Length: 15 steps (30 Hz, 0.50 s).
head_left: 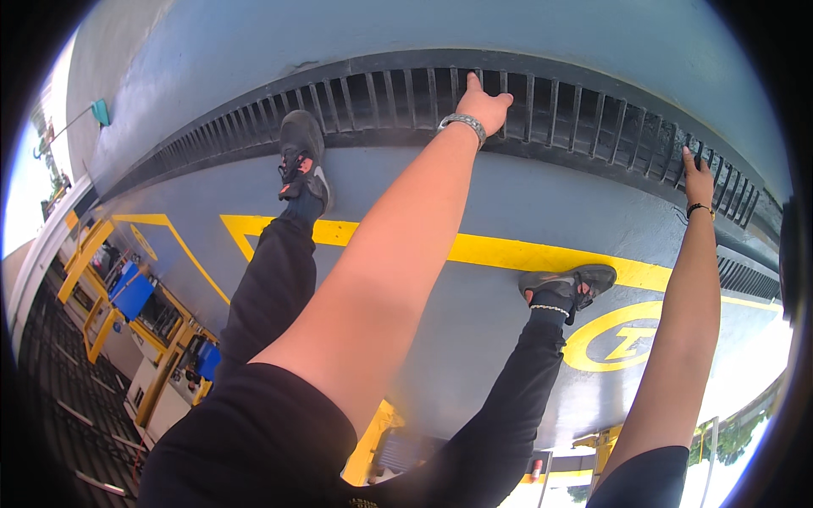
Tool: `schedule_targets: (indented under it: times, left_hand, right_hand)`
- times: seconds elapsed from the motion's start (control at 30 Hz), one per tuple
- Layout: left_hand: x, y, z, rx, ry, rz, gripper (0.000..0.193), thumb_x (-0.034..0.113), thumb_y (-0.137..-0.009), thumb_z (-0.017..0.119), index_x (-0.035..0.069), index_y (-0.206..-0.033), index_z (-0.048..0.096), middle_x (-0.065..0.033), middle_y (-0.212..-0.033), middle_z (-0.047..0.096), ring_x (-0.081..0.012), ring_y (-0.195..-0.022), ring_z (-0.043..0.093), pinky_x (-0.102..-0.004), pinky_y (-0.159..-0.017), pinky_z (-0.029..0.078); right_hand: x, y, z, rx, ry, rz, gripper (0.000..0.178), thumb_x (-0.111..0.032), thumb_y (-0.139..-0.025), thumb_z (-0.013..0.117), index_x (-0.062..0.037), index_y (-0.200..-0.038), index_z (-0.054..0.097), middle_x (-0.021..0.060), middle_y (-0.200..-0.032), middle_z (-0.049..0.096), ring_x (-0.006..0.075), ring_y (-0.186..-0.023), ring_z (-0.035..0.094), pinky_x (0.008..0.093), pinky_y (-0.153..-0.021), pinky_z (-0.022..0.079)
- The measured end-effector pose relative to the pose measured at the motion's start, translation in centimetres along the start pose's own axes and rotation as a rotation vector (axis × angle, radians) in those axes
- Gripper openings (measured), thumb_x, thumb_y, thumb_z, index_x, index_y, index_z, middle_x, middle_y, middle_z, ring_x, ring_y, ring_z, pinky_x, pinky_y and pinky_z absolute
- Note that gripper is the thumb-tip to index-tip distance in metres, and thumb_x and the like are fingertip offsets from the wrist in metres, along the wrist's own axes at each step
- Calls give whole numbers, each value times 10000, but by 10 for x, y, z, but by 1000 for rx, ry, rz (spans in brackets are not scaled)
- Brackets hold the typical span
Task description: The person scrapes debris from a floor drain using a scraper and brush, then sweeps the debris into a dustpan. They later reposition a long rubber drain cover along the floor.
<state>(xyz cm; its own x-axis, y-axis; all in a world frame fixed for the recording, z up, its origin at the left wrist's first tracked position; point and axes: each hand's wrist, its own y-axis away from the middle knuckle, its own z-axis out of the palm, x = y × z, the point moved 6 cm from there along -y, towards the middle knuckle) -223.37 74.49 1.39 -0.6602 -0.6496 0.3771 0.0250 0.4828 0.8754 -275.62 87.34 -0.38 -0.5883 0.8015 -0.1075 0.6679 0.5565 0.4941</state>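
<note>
A long dark metal drain grate (555, 114) with slats runs in a curve across the upper part of the head view. My left hand (484, 107), with a wide bracelet at its wrist, is closed on the slats near the middle. Its index finger and thumb show, while the other fingers are hidden between the bars. Farther right, my right hand (699, 179), with a thin dark bracelet, grips the slats near the grate's right end. Its fingers reach down among the bars and are partly hidden.
My left shoe (302, 152) stands at the grate's near edge; my right shoe (576, 284) is on a yellow floor line (483, 251). A yellow circle marking (584, 360) lies beside it. Yellow frames (161, 406) with blue containers (132, 290) stand at left. Another grate section (747, 278) is at right.
</note>
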Motion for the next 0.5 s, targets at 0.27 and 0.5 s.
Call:
schedule_targets:
  times: [0.27, 0.5]
  left_hand:
    - [-15, 18, 6, 159, -283, 120, 868, 296, -881, 609, -22, -1529, 125, -270, -1447, 395, -383, -1302, 467, -420, -1085, 404]
    - [-126, 139, 49, -244, -514, 126, 722, 326, -906, 596, -2, -1484, 316, -190, -1349, 561, -343, -1249, 526, -405, -1068, 408]
  right_hand:
    - [-34, 21, 35, -118, -360, -4, 934, -642, -827, 630, 18, -1450, 409, 203, -1499, 418, 290, -1417, 362, 357, -1144, 265]
    - [-72, 80, 12, 33, -228, -236, 792, -564, -884, 607, 1, -1417, 453, 245, -1450, 451, 343, -1369, 411, 389, -1118, 332]
